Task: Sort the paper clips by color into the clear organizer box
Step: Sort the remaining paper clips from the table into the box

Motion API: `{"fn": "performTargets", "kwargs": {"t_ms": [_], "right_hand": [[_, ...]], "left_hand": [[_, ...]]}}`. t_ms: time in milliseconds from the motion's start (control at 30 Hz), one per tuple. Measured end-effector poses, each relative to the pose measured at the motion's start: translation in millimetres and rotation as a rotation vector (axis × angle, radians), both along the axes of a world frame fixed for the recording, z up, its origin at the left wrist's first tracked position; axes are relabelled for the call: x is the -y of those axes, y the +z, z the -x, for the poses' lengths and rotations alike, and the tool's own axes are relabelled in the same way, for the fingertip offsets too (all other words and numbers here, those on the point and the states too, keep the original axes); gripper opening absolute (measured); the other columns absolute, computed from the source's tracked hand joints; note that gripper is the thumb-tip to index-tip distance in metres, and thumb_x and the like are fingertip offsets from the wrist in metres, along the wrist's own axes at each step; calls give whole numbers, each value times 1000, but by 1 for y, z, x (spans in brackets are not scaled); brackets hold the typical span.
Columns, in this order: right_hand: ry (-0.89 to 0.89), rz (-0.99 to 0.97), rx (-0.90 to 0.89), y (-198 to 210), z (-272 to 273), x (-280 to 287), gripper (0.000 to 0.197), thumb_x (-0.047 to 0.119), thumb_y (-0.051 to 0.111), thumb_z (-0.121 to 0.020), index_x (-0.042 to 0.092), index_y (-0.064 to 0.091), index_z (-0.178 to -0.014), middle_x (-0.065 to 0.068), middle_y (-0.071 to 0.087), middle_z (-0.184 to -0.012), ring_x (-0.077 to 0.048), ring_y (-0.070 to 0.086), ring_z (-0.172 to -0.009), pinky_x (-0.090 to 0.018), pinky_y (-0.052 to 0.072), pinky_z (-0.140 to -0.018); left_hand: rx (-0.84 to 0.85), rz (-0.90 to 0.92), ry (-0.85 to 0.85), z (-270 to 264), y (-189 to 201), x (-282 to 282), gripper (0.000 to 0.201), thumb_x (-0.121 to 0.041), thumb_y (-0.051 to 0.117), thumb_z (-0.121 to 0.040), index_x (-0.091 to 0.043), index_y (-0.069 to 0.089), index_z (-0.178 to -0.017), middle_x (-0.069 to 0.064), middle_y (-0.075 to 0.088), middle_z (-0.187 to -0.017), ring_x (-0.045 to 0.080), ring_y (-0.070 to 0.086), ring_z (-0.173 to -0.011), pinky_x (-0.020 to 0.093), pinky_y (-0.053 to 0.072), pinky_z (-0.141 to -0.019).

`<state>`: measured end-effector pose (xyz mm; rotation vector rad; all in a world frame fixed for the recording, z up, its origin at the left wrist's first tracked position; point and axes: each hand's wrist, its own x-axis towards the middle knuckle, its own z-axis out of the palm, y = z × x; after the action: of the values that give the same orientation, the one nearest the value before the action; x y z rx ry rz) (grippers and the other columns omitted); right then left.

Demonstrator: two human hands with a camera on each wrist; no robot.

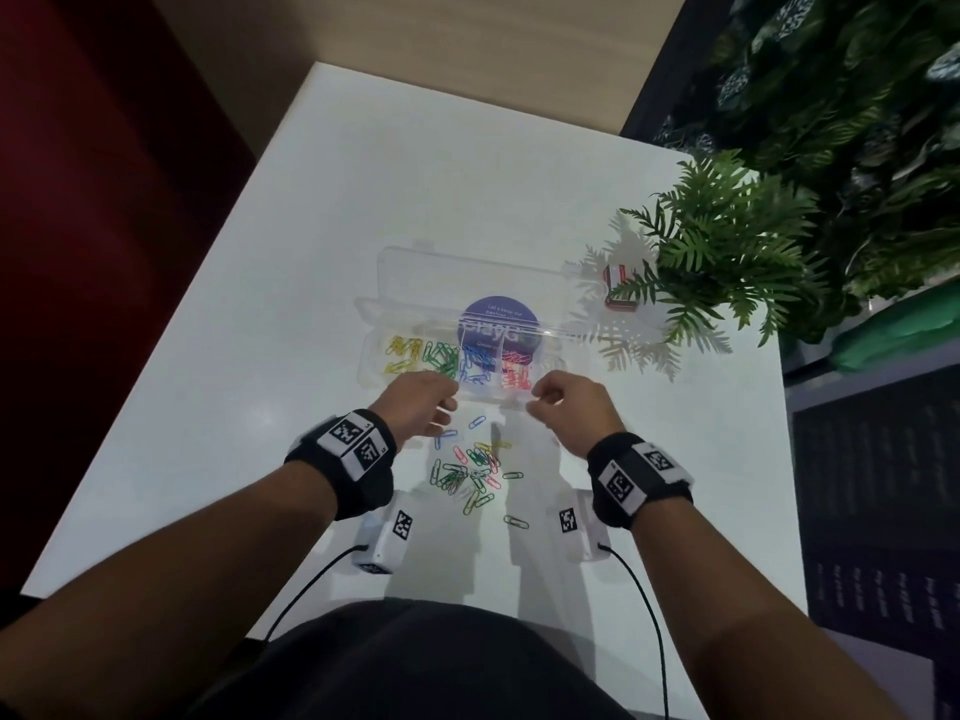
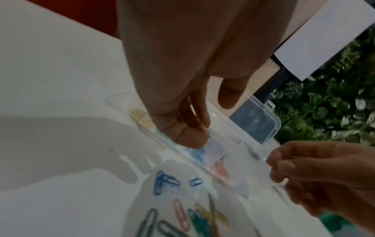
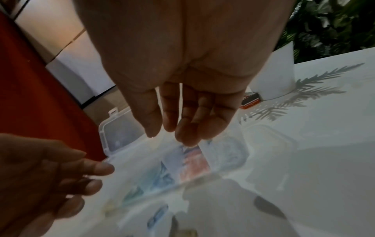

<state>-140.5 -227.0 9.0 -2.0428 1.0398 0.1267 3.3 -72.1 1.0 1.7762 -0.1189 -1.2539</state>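
Note:
The clear organizer box [image 1: 370,367] lies open mid-table, its lid [image 1: 467,275] folded back. Its compartments hold yellow clips [image 1: 402,350], green clips [image 1: 441,357], blue clips [image 1: 478,362] and red clips [image 1: 517,375]. A mixed pile of loose clips [image 1: 467,472] lies in front of it. My left hand [image 1: 441,403] hovers at the box's front edge over the blue section, fingers loosely curled [image 2: 194,128], thumb apart, no clip visible. My right hand [image 1: 537,402] hangs over the red section; its fingers [image 3: 182,136] point down and hold nothing.
A potted fern [image 1: 727,252] in a white pot [image 3: 274,77] stands at the table's right, with a small red-and-white box [image 1: 618,292] beside it. A round purple sticker [image 1: 501,314] shows through the lid. Two single clips [image 1: 515,522] lie nearer me. The table edge runs along the left.

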Motion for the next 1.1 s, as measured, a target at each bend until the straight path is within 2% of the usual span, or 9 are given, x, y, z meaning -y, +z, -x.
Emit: {"fn": "performTargets", "kwargs": {"t_ms": [133, 200, 367, 500, 600, 667, 800, 967, 1100], "right_hand": [[134, 33, -211, -21, 20, -13, 36, 26, 68, -83, 17, 60, -116, -5, 60, -113, -20, 60, -97, -26, 48, -81], [160, 82, -321, -34, 27, -17, 56, 31, 68, -81, 19, 48, -132, -7, 50, -129, -25, 52, -116, -33, 46, -94], [191, 141, -431, -53, 31, -45, 61, 38, 64, -84, 17, 40, -135, -12, 36, -132, -33, 38, -124, -43, 44, -96], [276, 120, -275, -63, 27, -71, 47, 27, 62, -86, 14, 48, -129, -14, 41, -127, -33, 44, -119, -40, 43, -98], [242, 58, -164, -57, 30, -67, 52, 20, 66, -83, 15, 48, -132, -11, 43, -128, -29, 51, -116, -33, 42, -97], [246, 59, -204, -53, 39, -56, 60, 16, 68, -81, 18, 43, -135, -9, 43, -131, -27, 51, -116, -32, 44, -96], [334, 86, -398, -52, 58, -57, 62, 13, 64, -77, 17, 36, -132, -12, 49, -122, -30, 53, -112, -37, 49, -89], [195, -24, -154, -58, 40, -86, 50, 9, 67, -76, 16, 48, -122, -11, 56, -112, -29, 57, -102, -32, 48, -79], [92, 3, -121, -51, 50, -69, 41, 10, 67, -78, 14, 53, -117, -9, 56, -114, -25, 57, -102, -35, 51, -85]], "left_hand": [[333, -198, -240, -2, -23, -14, 42, -17, 57, -91, -9, 53, -132, 15, 61, -115, 30, 60, -99, 36, 50, -85], [525, -363, -420, 2, -33, -19, 64, -24, 62, -87, -16, 38, -145, 18, 48, -134, 34, 52, -119, 39, 45, -98], [641, -564, -701, 32, -48, -23, 74, -29, 64, -83, -23, 27, -148, 15, 30, -139, 37, 38, -127, 43, 41, -103], [642, -395, -752, 55, -50, -15, 56, -18, 61, -82, -12, 44, -136, 16, 43, -127, 35, 48, -119, 34, 43, -97], [622, -324, -677, 57, -49, -17, 67, -13, 64, -83, -10, 37, -144, 16, 42, -133, 30, 50, -118, 29, 42, -96], [660, -349, -632, 50, -50, -28, 78, -18, 72, -79, -16, 34, -147, 14, 38, -136, 30, 48, -123, 34, 42, -101], [710, -483, -731, 50, -52, -50, 85, -15, 74, -72, -20, 32, -145, 12, 36, -135, 31, 49, -120, 34, 49, -90], [672, -294, -727, 74, -53, -36, 74, -10, 70, -73, -17, 41, -140, 11, 48, -122, 29, 53, -113, 27, 45, -81], [653, -263, -569, 63, -52, -48, 76, -7, 69, -76, -16, 36, -144, 10, 46, -128, 25, 52, -114, 27, 46, -86]]}}
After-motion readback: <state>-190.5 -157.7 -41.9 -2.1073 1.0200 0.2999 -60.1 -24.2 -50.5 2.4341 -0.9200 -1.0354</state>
